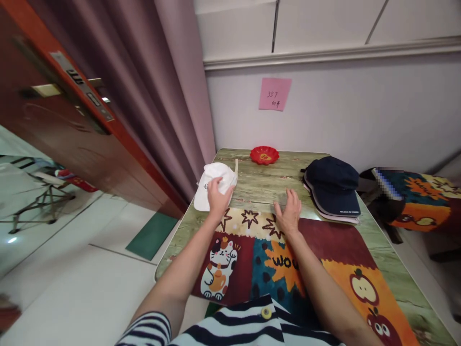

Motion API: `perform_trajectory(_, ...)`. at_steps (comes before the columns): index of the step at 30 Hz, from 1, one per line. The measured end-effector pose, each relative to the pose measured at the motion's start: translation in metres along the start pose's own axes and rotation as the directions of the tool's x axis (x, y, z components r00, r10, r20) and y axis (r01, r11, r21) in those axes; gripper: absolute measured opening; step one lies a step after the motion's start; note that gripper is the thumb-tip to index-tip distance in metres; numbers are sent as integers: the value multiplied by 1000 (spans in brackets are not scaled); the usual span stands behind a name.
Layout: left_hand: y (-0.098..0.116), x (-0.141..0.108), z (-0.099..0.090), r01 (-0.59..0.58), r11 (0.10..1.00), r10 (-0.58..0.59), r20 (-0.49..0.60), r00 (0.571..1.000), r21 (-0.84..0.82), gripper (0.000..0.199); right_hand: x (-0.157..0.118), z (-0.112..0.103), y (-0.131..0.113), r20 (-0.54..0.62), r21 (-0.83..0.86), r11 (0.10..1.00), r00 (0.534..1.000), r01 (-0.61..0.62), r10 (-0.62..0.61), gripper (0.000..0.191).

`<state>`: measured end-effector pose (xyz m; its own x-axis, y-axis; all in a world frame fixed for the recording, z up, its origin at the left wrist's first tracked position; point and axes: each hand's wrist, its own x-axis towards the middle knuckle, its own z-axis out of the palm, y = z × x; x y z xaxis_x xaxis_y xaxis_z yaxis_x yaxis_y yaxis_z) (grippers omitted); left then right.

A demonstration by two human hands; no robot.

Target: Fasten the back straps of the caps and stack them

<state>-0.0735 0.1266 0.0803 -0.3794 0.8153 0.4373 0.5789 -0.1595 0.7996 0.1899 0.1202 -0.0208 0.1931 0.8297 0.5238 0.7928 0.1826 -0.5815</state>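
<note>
At the left edge of the table lies a white baseball cap (203, 192), with dark lettering on its front and a pale strap sticking up. My left hand (219, 198) is over the cap's right side, its fingers bent and apart; whether they press on the cap I cannot tell. My right hand (288, 214) hovers above the patterned mat near its star border, fingers spread, nothing in it. To the right of that hand a dark navy cap (333, 180) sits on top of a stack of caps, whose lower brims show beneath it.
A red scalloped dish (264, 155) stands at the table's back edge, by the wall. The colourful mat (338, 235) covers the near part of the wood-patterned table (252, 185). A purple curtain (176, 86) and an open door (72, 129) are close on the left. At right is a stool (425, 197).
</note>
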Motion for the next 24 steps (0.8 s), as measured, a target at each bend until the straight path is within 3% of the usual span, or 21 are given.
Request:
perform_trajectory(2,-11,36,-12,43,981,-24,-101,995,190,52,-4,14,-7,13,93,995,1000,-30,29,63)
perform_trajectory(5,-28,72,-22,196,916,-161,-127,979,350,53,-8,28,-11,20,161,986,999,-44,41,59)
perform_trajectory(8,-41,89,-20,334,861,-303,-140,943,385,44,-9,33,-8,20,176,983,999,-47,44,57)
perform_trajectory(11,-50,95,-13,390,838,-354,-165,921,382,29,-9,34,-5,22,176,983,999,-44,40,57)
perform_trajectory(17,-41,97,-9,357,878,-309,-193,931,319,8,-9,34,-8,65,174,985,998,-21,10,56)
perform_trajectory(24,8,97,-24,149,964,-103,-208,973,218,9,-4,26,-18,74,310,950,997,-36,13,52)
